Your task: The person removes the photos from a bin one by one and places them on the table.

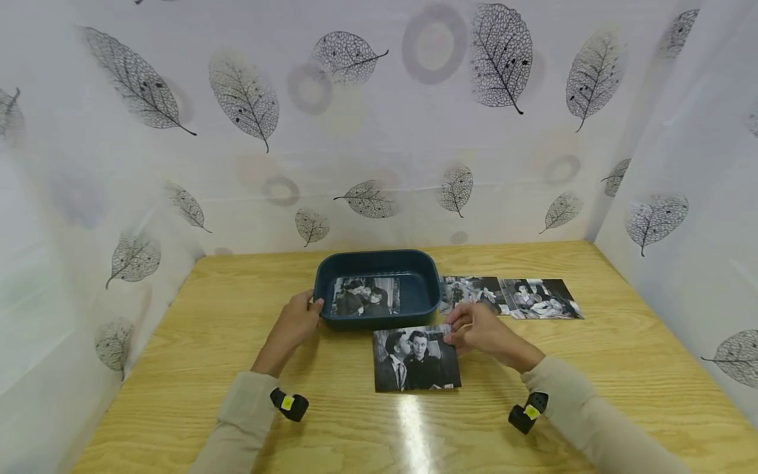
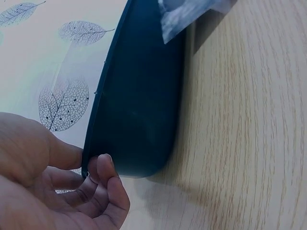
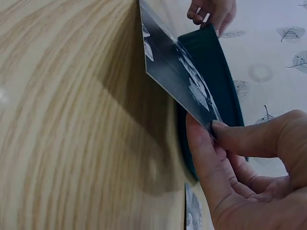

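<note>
A dark teal rectangular dish (image 1: 420,296) stands on the table, and a black-and-white photo (image 1: 367,297) lies inside it toward the left. My left hand (image 1: 296,322) grips the dish's left rim, thumb on one side and fingers on the other, as the left wrist view (image 2: 91,187) shows. Between thumb and fingers my right hand (image 1: 481,332) pinches the upper right corner of another photo (image 1: 417,361), which shows two people. In the right wrist view that photo (image 3: 177,76) is tilted and raised off the tabletop, in front of the dish (image 3: 218,72).
Right of the dish two more black-and-white photos lie flat, one photo (image 1: 474,293) beside the dish and another photo (image 1: 540,299) farther right. The wooden table (image 1: 207,368) ends at the back against a leaf-patterned curtain (image 1: 391,145), which also hangs at both sides.
</note>
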`<state>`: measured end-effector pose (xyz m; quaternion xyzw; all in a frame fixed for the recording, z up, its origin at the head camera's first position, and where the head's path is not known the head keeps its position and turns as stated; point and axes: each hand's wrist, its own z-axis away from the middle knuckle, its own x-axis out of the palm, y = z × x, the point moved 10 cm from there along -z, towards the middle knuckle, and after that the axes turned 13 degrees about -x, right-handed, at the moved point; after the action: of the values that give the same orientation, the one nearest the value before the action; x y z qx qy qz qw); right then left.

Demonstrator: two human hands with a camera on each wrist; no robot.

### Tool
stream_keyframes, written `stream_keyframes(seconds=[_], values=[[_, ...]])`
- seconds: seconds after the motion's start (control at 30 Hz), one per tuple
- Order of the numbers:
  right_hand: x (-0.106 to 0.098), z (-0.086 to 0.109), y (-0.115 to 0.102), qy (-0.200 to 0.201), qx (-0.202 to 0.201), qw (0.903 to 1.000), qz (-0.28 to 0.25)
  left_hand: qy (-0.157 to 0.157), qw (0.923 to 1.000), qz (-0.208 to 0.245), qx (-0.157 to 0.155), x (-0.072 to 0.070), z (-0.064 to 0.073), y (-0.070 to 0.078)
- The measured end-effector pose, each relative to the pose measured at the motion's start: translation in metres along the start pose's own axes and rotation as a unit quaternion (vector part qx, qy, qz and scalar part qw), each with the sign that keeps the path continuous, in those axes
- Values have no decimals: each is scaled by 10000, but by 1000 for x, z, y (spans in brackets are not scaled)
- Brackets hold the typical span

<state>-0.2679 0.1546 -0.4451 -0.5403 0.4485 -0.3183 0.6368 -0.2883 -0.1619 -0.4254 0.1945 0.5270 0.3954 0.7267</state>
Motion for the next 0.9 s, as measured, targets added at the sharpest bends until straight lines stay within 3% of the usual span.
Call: stream_keyframes(seconds=[0.2,0.43,0.9], values=[[5,-6,4,-156,-326,9972,652,2,10000,4,-2,1,-1,-1],[2,-14,4,-136,-602,9781,1988,11,10000,-24,6,0,-1,0],[4,-17,-2,-257,-836,9607,2634,28,10000,12,-19,0,-2,-2]])
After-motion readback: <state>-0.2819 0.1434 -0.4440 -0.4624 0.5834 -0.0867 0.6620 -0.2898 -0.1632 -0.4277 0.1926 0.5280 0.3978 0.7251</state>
